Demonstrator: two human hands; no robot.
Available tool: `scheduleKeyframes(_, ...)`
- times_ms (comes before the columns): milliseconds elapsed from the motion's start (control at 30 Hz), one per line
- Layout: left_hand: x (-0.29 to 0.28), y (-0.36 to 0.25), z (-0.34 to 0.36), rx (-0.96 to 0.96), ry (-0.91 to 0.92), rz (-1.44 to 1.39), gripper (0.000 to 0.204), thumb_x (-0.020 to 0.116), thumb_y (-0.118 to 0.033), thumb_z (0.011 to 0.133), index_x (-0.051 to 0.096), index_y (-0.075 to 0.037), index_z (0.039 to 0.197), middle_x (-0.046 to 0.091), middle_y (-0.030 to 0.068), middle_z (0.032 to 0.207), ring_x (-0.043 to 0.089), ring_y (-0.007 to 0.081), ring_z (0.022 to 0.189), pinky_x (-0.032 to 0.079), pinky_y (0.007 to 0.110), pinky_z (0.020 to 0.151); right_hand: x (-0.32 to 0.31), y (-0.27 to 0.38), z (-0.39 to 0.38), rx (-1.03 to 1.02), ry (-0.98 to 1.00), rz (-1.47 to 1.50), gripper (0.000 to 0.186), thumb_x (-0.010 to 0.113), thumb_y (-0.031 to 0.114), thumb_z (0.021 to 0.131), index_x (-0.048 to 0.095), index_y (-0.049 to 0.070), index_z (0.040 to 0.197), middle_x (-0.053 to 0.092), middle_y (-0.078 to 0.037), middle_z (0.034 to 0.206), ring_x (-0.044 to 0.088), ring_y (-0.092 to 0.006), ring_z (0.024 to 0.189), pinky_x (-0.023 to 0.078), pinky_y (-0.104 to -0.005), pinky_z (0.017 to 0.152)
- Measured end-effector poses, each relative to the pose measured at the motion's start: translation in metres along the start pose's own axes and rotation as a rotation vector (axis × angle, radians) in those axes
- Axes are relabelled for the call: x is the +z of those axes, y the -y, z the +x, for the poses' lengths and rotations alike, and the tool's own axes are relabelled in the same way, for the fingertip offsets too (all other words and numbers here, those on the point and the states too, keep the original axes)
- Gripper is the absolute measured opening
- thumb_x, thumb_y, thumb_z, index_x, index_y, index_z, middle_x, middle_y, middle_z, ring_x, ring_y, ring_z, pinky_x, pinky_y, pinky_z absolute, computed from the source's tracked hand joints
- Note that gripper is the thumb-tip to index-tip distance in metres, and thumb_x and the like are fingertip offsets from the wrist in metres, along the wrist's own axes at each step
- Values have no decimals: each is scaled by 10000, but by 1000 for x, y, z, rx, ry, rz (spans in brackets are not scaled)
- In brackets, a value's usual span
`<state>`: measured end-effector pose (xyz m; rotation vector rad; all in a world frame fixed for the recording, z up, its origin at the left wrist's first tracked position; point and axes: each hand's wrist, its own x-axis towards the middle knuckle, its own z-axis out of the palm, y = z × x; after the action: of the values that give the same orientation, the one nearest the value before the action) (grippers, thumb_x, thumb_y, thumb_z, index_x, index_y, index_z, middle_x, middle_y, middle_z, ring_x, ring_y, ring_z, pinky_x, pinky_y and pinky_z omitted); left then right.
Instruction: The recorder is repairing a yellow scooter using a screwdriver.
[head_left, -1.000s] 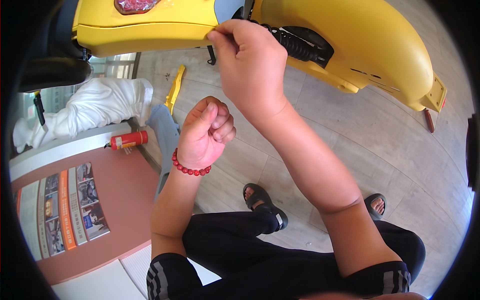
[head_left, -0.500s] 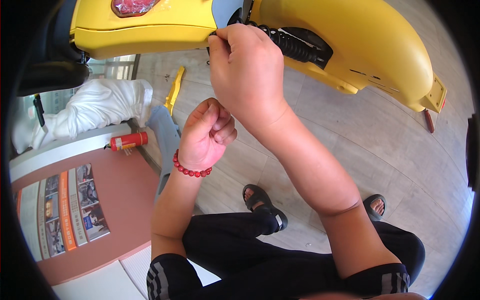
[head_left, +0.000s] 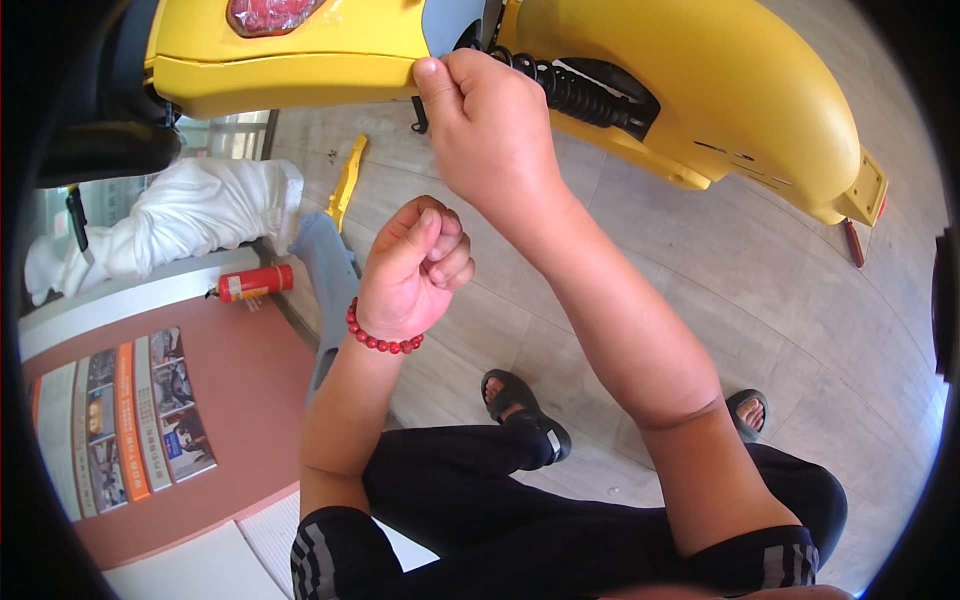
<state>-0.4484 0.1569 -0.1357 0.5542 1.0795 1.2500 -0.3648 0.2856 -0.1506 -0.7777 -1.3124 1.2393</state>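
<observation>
My right hand [head_left: 497, 130] is closed at the lower corner of a yellow scooter body panel [head_left: 290, 80]. Its thumb presses on the panel's edge, while the other fingers curl behind, so anything between them is hidden. Beside the hand, a black coil-spring shock absorber [head_left: 585, 95] runs toward the yellow rear fender [head_left: 760, 90]. A small black hook-like part [head_left: 420, 118] hangs below the panel. Lower and to the left, my left hand [head_left: 415, 270] is raised palm-up with curled fingers and the thumb against them; whether something small lies inside cannot be seen.
A loose yellow trim strip [head_left: 348, 185] and a grey-blue panel [head_left: 325, 265] lie at left. Near them are a red fire extinguisher [head_left: 255, 283], white cloth [head_left: 210, 215] and a printed board [head_left: 130, 420]. A dark red-handled tool [head_left: 853, 243] shows at far right.
My right hand has shifted slightly left, and its thumb has straightened onto the panel edge. More of the black hook-like part shows. My left hand stays nearly still.
</observation>
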Motion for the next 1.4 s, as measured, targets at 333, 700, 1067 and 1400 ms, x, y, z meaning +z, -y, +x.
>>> scheduleKeyframes(333,-1,-2,2,1,10,-23,170,461,-205,938,521,-56,882,355,-37,662,325,77,550,281,222,512,3,-8,-6,-28,-17,166,201,606,121,791,529,-38,695,549,-186,643,535,-365,607,438,-419,576)
scheduleKeyframes(700,-4,0,4,1,1,-54,150,470,-195,932,507,-63,869,364,-35,667,325,80,551,286,225,517,0,-4,-4,-264,-145,-193,125,641,124,781,581,16,762,555,-110,654,550,-265,585,439,-340,522)
scheduleKeyframes(1067,-2,-1,6,-24,9,-57,188,464,-242,939,517,-71,882,362,-42,660,335,75,550,285,222,522,-5,-8,-5,-259,-1,-153,142,624,131,792,556,13,751,557,-145,692,551,-313,617,450,-372,541)
scheduleKeyframes(1400,1,-4,9,-41,63,-174,113,459,-125,828,500,-93,929,405,-11,718,380,111,599,329,247,560,-7,-4,1,-236,63,-258,246,562,157,830,530,-1,645,551,-151,614,539,-328,570,436,-386,512)
